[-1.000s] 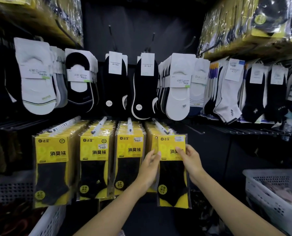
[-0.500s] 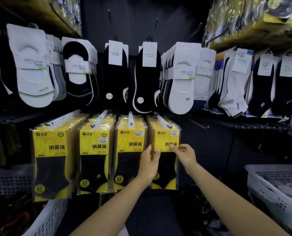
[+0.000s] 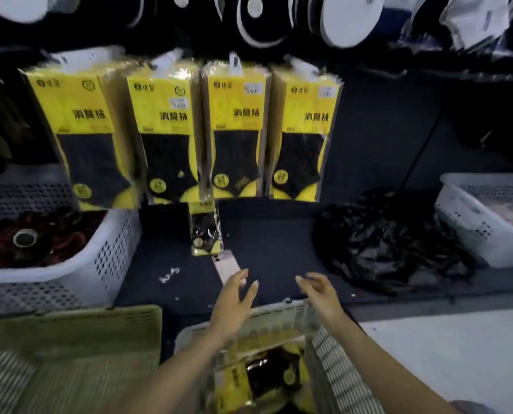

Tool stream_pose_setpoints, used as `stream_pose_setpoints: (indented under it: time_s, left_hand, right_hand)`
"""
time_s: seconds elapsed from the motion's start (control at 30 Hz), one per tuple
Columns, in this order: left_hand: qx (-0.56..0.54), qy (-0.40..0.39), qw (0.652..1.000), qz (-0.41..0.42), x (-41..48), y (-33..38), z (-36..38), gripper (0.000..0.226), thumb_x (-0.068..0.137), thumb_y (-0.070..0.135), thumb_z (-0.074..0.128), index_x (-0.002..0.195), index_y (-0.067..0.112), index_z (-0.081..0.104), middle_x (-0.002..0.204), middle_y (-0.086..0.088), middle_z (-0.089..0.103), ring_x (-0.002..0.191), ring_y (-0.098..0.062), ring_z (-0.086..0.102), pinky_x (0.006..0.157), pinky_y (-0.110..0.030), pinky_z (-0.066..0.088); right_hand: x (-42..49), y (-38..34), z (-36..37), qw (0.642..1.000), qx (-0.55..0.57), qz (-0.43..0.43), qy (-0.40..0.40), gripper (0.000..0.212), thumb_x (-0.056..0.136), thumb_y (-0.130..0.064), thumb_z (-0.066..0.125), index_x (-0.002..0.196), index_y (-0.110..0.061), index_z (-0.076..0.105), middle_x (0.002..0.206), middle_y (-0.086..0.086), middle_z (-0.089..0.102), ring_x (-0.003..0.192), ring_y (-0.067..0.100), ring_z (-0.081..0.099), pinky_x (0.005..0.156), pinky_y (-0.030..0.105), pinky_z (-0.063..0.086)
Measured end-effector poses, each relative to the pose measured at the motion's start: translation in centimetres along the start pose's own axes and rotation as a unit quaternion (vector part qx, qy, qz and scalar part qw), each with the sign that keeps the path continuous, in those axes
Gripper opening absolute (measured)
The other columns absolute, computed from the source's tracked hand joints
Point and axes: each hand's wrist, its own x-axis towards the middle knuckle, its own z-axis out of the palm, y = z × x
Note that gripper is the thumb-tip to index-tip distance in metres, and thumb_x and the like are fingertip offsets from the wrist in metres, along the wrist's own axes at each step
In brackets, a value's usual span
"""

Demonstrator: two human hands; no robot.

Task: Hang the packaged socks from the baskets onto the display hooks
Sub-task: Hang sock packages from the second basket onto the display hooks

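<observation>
Yellow sock packs hang in stacks on the display hooks, the rightmost stack (image 3: 304, 130) beside three more, such as the leftmost stack (image 3: 81, 130). A white basket (image 3: 333, 363) right below me holds more yellow sock packs (image 3: 264, 380). My left hand (image 3: 234, 303) and my right hand (image 3: 318, 291) hover open over the basket's far rim, holding nothing. One loose sock pack (image 3: 205, 231) lies on the dark shelf under the hooks.
A white basket (image 3: 105, 249) with dark red items stands at the left, another white basket (image 3: 470, 234) at the right. A black plastic heap (image 3: 398, 243) lies on the shelf. A green crate (image 3: 69, 354) sits at lower left. A pale phone-like slab (image 3: 226, 265) lies near my left hand.
Both hands have let go of the rightmost hanging pack and dropped down over the basket. My view has tilted downward, away from the upper sock rows.
</observation>
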Motion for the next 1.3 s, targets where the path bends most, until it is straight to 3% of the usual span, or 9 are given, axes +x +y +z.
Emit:
stream_pose_setpoints:
  time_s: [0.17, 0.33, 0.47, 0.53, 0.63, 0.8, 0.93, 1.07, 1.3]
  left_hand:
    - [-0.01, 0.009, 0.994, -0.107, -6.2, -9.8, 3.0, 0.027, 0.092, 0.005, 0.056, 0.118, -0.004, 0.057, 0.096, 0.003, 0.061, 0.089, -0.011, 0.058, 0.072, 0.0, 0.036]
    - [0.024, -0.094, 0.968, -0.231, -8.8, -14.8, 3.4, 0.04, 0.099, 0.024, 0.047, 0.134, 0.006, 0.045, 0.131, -0.012, 0.054, 0.12, -0.026, 0.052, 0.089, -0.027, 0.041]
    - [0.001, -0.149, 0.949, -0.278, -10.3, -16.2, 3.4, 0.035, 0.1, 0.016, 0.044, 0.133, 0.005, 0.041, 0.128, -0.018, 0.057, 0.097, -0.015, 0.056, 0.081, -0.025, 0.047]
    - [0.016, -0.206, 0.932, -0.298, -10.6, -16.6, 4.0, 0.04, 0.101, 0.023, 0.042, 0.137, 0.009, 0.035, 0.12, -0.015, 0.059, 0.092, -0.019, 0.06, 0.078, -0.028, 0.05]
    - [0.031, -0.247, 0.91, -0.331, -11.2, -17.9, 4.9, 0.038, 0.1, 0.025, 0.043, 0.137, 0.016, 0.04, 0.124, -0.009, 0.057, 0.099, -0.019, 0.057, 0.075, -0.016, 0.05]
    - [-0.036, -0.193, 0.905, -0.378, -12.4, -20.1, 5.8, 0.042, 0.093, -0.003, 0.049, 0.135, -0.003, 0.042, 0.129, -0.028, 0.051, 0.109, -0.037, 0.055, 0.093, -0.05, 0.047]
    - [-0.026, -0.199, 0.901, -0.385, -11.6, -19.8, 5.4, 0.036, 0.093, 0.002, 0.05, 0.129, 0.005, 0.052, 0.104, -0.008, 0.059, 0.079, -0.016, 0.054, 0.067, -0.023, 0.044]
    - [0.0, -0.214, 0.877, -0.429, -11.2, -18.9, 4.4, 0.055, 0.086, 0.018, 0.068, 0.135, 0.01, 0.045, 0.124, -0.008, 0.054, 0.094, -0.014, 0.054, 0.059, -0.018, 0.043]
    - [0.044, -0.296, 0.855, -0.423, -8.5, -13.8, 0.7, 0.087, 0.073, 0.049, 0.073, 0.141, 0.01, 0.036, 0.146, -0.01, 0.043, 0.131, -0.025, 0.044, 0.105, -0.035, 0.039]
  right_hand:
    - [-3.0, 12.4, 0.0, 0.978, -0.162, 0.114, -0.066, 0.057, 0.09, -0.021, 0.065, 0.136, 0.0, 0.04, 0.107, 0.006, 0.044, 0.1, 0.015, 0.042, 0.084, 0.024, 0.035]
    - [-3.7, 17.6, 0.7, 0.978, -0.158, 0.128, -0.048, 0.065, 0.079, -0.013, 0.076, 0.136, -0.005, 0.045, 0.127, 0.01, 0.056, 0.121, 0.026, 0.051, 0.101, 0.041, 0.043]
    - [-3.3, 19.9, 0.7, 0.943, -0.164, 0.261, -0.126, 0.027, 0.085, -0.003, 0.068, 0.11, 0.001, 0.059, 0.108, 0.013, 0.057, 0.099, 0.021, 0.063, 0.086, 0.03, 0.051]
    - [-3.3, 21.1, 0.4, 0.932, -0.164, 0.284, -0.155, 0.04, 0.083, 0.011, 0.064, 0.121, 0.013, 0.053, 0.109, 0.021, 0.059, 0.091, 0.023, 0.064, 0.071, 0.023, 0.053]
    - [-3.8, 21.5, 0.1, 0.903, -0.225, 0.312, -0.188, 0.054, 0.081, 0.002, 0.07, 0.13, 0.006, 0.048, 0.13, 0.019, 0.054, 0.119, 0.031, 0.054, 0.078, 0.021, 0.052]
    - [-3.3, 21.3, -0.2, 0.879, -0.284, 0.326, -0.2, 0.08, 0.077, -0.015, 0.079, 0.142, 0.001, 0.036, 0.143, 0.016, 0.045, 0.13, 0.031, 0.045, 0.105, 0.04, 0.041]
    - [-3.2, 21.1, -0.4, 0.865, -0.347, 0.298, -0.207, 0.069, 0.072, -0.029, 0.082, 0.13, -0.004, 0.053, 0.13, 0.011, 0.058, 0.118, 0.026, 0.056, 0.093, 0.029, 0.046]
    - [-3.1, 19.7, -1.0, 0.879, -0.332, 0.261, -0.22, 0.055, 0.071, -0.023, 0.083, 0.119, -0.006, 0.063, 0.12, 0.011, 0.066, 0.111, 0.024, 0.061, 0.095, 0.031, 0.048]
    - [-3.1, 12.8, -2.8, 0.891, -0.182, 0.331, -0.251, 0.072, 0.058, -0.051, 0.082, 0.116, -0.014, 0.061, 0.126, 0.01, 0.062, 0.105, 0.021, 0.062, 0.093, 0.038, 0.05]
